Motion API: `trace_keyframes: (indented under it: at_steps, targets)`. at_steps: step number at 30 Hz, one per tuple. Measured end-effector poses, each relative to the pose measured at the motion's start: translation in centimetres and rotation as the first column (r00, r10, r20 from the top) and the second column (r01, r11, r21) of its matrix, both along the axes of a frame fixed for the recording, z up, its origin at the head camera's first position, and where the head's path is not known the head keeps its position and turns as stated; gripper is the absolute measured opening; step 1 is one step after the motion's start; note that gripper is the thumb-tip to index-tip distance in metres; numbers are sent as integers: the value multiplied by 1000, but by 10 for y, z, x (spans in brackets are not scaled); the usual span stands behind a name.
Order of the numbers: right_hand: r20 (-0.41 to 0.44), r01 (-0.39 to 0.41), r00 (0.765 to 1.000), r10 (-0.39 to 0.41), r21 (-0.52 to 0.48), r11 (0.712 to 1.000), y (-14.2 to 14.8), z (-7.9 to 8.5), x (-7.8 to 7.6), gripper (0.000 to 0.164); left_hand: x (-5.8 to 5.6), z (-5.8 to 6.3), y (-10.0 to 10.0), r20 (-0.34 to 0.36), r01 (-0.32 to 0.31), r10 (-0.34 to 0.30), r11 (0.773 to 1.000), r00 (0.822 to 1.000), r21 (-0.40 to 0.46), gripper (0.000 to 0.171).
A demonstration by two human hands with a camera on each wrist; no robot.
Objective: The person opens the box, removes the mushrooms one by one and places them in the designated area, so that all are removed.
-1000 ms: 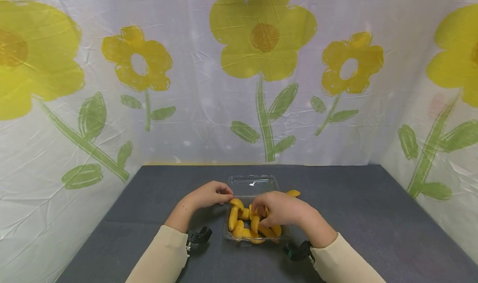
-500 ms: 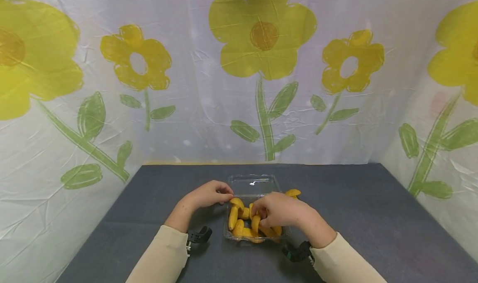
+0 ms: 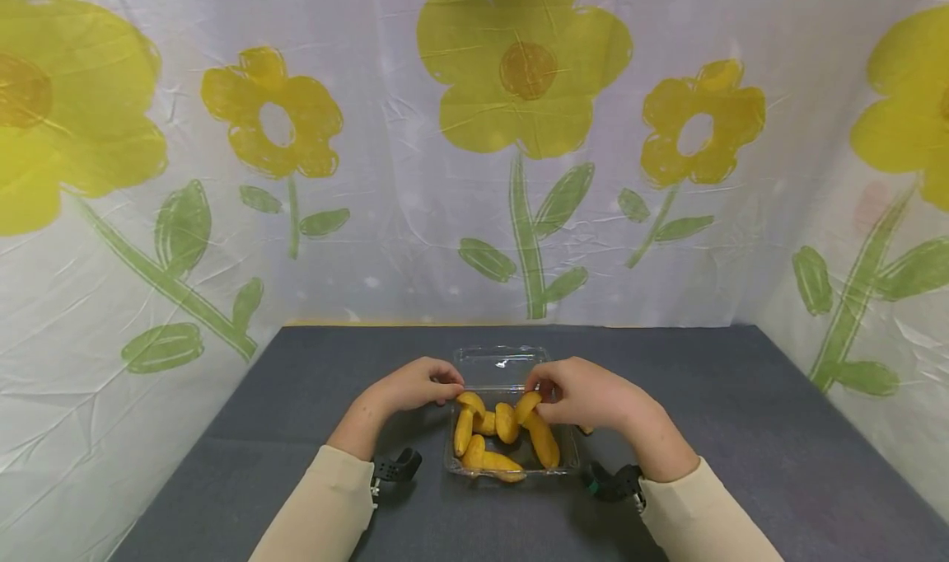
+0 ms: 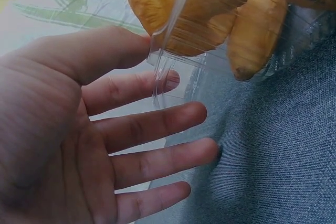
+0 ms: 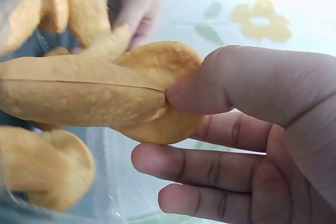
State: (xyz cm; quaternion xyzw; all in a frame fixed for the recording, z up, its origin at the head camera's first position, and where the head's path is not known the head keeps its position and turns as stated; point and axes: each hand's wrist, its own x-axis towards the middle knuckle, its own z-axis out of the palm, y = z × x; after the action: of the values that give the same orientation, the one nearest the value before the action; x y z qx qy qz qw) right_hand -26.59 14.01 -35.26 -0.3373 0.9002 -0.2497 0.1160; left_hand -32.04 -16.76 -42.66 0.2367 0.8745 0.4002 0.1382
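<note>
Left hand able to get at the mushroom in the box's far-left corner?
Probably yes: the left hand pinches the clear plastic box just beside that yellow mushroom, the lid is open, and nothing covers its cap.

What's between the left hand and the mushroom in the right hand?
Other yellow mushrooms in the clear tub, as the head view shows, between left hand and held mushroom.
</note>
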Motion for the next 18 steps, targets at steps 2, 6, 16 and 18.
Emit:
trace_keyframes:
  at_steps: [2, 6, 16, 18]
  targets:
    - [10, 23, 1000, -23, -15, 1000, 5, 4, 0, 23, 0, 0, 0, 0, 1, -1, 1000, 1000, 1, 21]
    - [11, 69, 998, -68, -32, 997, 15, 10, 0, 25, 0, 0, 0, -1, 2, -2, 1000, 1000, 2, 20]
    - [17, 172, 985, -171, -29, 985, 38, 16, -8, 21, 3, 3, 1, 2, -5, 5, 1000, 1000, 0, 21]
    - [23, 193, 981, -193, -30, 981, 43, 16, -10, 20, 5, 4, 1, -1, 1, -1, 1000, 1000, 4, 22]
